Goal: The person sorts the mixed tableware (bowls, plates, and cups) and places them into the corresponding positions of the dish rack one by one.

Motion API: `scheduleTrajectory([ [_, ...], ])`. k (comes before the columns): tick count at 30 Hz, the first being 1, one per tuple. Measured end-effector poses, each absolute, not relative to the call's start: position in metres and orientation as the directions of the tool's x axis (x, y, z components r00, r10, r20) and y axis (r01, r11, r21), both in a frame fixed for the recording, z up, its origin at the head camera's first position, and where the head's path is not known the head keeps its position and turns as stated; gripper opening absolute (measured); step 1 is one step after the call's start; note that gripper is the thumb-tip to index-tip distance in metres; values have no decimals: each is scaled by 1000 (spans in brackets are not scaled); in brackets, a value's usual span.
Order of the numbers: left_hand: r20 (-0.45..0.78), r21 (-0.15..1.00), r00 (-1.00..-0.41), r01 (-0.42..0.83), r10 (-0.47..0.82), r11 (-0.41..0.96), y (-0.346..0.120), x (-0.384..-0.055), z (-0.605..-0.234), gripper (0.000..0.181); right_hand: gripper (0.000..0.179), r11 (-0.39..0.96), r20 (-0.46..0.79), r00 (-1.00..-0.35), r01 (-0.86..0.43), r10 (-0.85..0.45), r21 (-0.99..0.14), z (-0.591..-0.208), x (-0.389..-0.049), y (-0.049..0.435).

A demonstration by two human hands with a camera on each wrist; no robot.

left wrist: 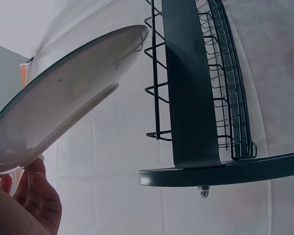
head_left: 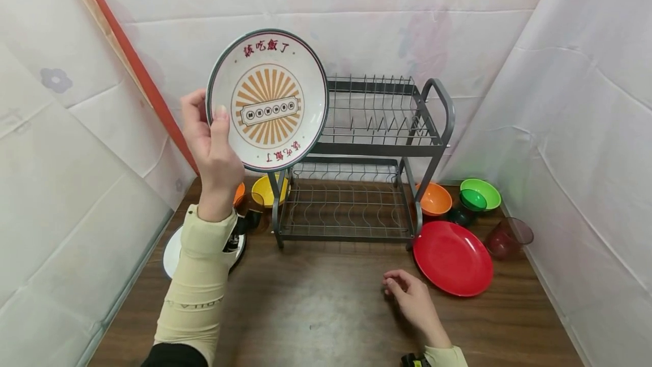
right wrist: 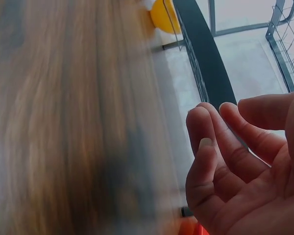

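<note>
My left hand (head_left: 216,143) grips a white plate (head_left: 316,95) by its left edge, thumb on the face and fingers behind. The plate has a dark green rim, red characters and an orange sunburst, and it is raised, tilted toward the head camera. It overlaps the upper left of a dark grey two-tier dish rack (head_left: 351,149). In the left wrist view the plate's pale underside (left wrist: 63,98) shows beside the rack's upper tier (left wrist: 191,83). Holding nothing, my right hand (head_left: 412,302) hovers low over the wooden table (head_left: 316,310), its fingers loosely curled, left of a red plate (head_left: 453,259).
Right of the rack are an orange bowl (head_left: 434,200), a light green bowl (head_left: 486,190), a dark green cup (head_left: 468,205) and a reddish clear cup (head_left: 509,238). On the left stand a yellow bowl (head_left: 265,190) and a white plate (head_left: 173,251), partly behind my forearm. White sheets enclose the table.
</note>
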State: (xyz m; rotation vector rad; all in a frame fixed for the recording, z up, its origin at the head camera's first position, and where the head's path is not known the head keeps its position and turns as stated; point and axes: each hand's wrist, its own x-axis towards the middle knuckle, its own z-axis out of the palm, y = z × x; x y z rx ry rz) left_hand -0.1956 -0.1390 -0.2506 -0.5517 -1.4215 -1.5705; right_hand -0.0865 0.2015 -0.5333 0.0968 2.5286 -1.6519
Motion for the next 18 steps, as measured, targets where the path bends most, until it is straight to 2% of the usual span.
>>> scheduleTrajectory([
  [12,800,497,-419,864,-431,83,-132,-214,-230,25,17,400,-106,-984,41,-143,-915,-535,-86,189],
  [18,767,502,-432,864,-473,25,-126,-225,-221,29,17,382,-98,-982,30,-161,-924,-535,-85,184],
])
